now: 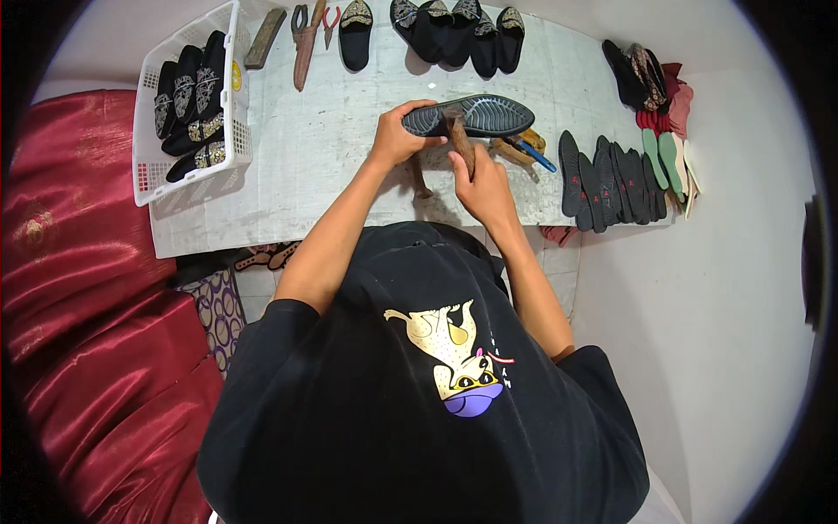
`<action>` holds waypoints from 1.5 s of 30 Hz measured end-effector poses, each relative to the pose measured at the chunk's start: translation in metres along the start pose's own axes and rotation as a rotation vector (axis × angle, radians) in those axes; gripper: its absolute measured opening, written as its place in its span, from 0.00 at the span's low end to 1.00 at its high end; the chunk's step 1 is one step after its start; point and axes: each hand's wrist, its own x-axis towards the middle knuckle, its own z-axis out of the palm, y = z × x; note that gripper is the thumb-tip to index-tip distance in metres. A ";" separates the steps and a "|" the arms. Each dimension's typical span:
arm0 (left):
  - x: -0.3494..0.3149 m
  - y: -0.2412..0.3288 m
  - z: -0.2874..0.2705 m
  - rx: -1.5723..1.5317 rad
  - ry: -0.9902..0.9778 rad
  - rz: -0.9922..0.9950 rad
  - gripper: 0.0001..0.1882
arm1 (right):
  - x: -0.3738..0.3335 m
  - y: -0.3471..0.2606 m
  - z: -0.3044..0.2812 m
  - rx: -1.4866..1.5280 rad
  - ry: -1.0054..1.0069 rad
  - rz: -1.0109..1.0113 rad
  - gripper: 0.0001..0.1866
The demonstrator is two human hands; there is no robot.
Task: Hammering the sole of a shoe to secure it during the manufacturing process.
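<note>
My left hand (395, 137) is closed around the left end of a black shoe (496, 114), held sole up above the table. Ridges cover the sole. In my right hand (485, 188) is a hammer (462, 147), gripped by its wooden handle, with its head over the middle of the sole; whether it touches cannot be told. Beneath the shoe a metal stand (421, 181) shows in part. Just right of my right hand sits a yellowish, stained container (518, 150), with a blue-handled tool (538, 156) lying across it.
A white basket (236, 131) of black shoes stands at the left of the table (288, 175). Scissors (299, 19), red pliers (330, 24) and finished shoes (355, 39) line the far edge. Loose black soles (602, 179) lie at the right, near green insoles (668, 162).
</note>
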 end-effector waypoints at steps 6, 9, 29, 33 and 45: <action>0.001 -0.005 -0.001 -0.038 -0.045 0.016 0.38 | -0.007 -0.005 0.003 0.127 0.032 -0.029 0.17; 0.000 -0.005 -0.004 -0.021 -0.047 -0.007 0.39 | 0.002 -0.003 0.003 0.014 -0.033 -0.002 0.15; -0.017 -0.029 0.013 -0.473 0.006 -0.131 0.41 | 0.007 -0.015 -0.014 0.063 -0.043 -0.037 0.18; -0.017 -0.036 0.009 -0.477 -0.016 -0.128 0.42 | 0.006 -0.006 -0.005 0.034 -0.107 -0.079 0.16; -0.019 -0.040 0.008 -0.530 -0.023 -0.145 0.40 | 0.001 0.000 0.016 0.065 -0.132 -0.062 0.17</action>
